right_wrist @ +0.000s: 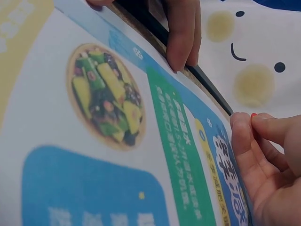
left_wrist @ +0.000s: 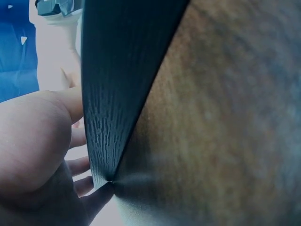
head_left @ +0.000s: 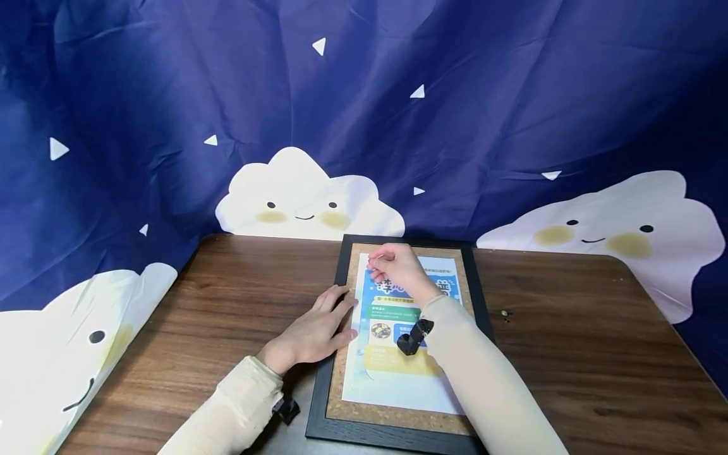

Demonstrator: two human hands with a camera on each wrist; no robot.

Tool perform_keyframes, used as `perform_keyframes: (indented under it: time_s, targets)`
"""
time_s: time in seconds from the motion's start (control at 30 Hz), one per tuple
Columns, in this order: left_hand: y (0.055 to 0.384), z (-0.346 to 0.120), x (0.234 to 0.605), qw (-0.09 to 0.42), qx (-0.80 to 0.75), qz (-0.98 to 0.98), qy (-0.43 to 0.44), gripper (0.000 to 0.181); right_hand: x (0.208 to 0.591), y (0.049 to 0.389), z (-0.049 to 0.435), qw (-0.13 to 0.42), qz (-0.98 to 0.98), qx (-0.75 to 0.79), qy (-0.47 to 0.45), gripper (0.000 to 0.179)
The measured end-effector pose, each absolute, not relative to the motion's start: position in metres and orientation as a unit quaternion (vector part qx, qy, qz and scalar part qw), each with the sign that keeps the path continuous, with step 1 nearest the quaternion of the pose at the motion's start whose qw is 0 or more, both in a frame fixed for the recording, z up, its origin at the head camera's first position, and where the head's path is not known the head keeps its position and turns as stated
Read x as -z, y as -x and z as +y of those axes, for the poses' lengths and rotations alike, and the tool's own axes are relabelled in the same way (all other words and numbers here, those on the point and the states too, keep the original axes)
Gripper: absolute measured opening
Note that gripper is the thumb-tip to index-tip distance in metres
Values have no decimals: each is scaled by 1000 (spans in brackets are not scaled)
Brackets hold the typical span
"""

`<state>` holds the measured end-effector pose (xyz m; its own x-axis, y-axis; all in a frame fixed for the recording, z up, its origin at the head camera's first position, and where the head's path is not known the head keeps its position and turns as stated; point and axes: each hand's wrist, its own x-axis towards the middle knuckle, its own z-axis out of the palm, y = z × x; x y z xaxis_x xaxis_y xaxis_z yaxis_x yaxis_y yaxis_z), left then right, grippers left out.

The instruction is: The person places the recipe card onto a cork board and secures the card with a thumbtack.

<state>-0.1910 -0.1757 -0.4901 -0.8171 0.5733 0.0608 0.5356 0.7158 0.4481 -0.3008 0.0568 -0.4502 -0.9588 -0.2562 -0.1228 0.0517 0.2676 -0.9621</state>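
Note:
A printed poster (head_left: 398, 385) with a food picture lies on a black-framed cork board (head_left: 392, 414). Near the poster's top left corner, my right hand (head_left: 398, 265) pinches a small red push pin (right_wrist: 254, 114) between thumb and index finger. Only a red bit of the pin shows; its point is hidden. My left hand (head_left: 313, 328) rests with spread fingers across the board's left frame edge, its fingertips on the poster's left margin. In the left wrist view, the fingers lie along the black frame (left_wrist: 106, 113).
Several tiny coloured pins (head_left: 505, 313) lie on the wooden table (head_left: 574, 354) to the right of the board. A dark blue cloth (head_left: 455, 126) with smiling clouds hangs behind the table and along its left side.

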Motion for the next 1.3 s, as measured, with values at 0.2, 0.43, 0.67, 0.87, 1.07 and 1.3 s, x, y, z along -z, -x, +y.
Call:
perform_keyframes:
  time_s: [0.2,0.43,0.67,0.87,1.07,1.3]
  targets:
    - [186,-174,480,47,-237,924,-297,64,452,303,51,125,772,619,68,20]
    - [173,-165,450,78,-217,933,-276,60,454,306,47,129,775,616,56,19]
    - [175,-169,457,58,-228,926,-296,61,456,309,46,124,784,606,59,18]
    - [174,-165,451,79,-209,935,-275,59,457,311,40,110,789,602,58,17]
    - [174,-165,452,79,-208,936,-273,59,457,314,36,107,800,589,42,18]
    - [177,-168,459,50,-228,925,-298,59,452,317,34,126,795,593,27,17]
